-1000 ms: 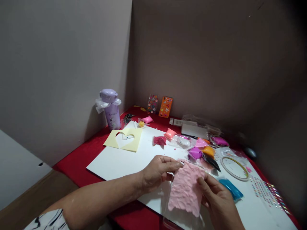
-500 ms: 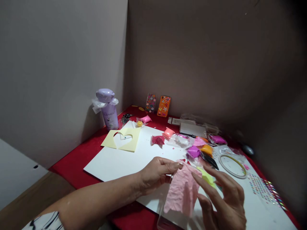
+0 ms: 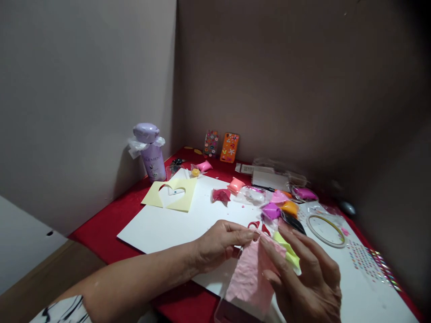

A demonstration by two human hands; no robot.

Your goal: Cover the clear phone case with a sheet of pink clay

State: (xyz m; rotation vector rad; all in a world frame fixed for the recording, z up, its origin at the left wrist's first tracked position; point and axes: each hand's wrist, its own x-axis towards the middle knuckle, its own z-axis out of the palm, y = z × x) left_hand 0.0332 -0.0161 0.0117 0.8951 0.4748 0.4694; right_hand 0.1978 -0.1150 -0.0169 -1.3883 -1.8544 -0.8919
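My left hand [image 3: 218, 244] pinches the top edge of a clear phone case [image 3: 224, 309] between thumb and fingers. A wrinkled sheet of pale pink clay [image 3: 247, 280] covers much of the case, whose clear lower corner shows past it. Over the clay's right side is my right hand [image 3: 303, 278], fingers apart, its index fingertip touching the sheet near the top hole and its thumb by the right edge. Just behind the case lie red-handled scissors [image 3: 254, 225], partly hidden, and a yellow-green piece [image 3: 286, 251].
A white board [image 3: 188, 229] lies on a red cloth [image 3: 111, 215]. Yellow paper with a heart cut-out [image 3: 183, 204] is at left, near a purple bottle [image 3: 154, 157]. Clay packets [image 3: 271, 211], a tape ring [image 3: 326, 231] and gem stickers [image 3: 365, 260] sit right. Decorated cases [image 3: 230, 147] lean at the wall.
My right hand has moved slightly left, its index finger now nearer the top of the clay. The case has tilted and shifted a little down-left, exposing the scissors' handles.
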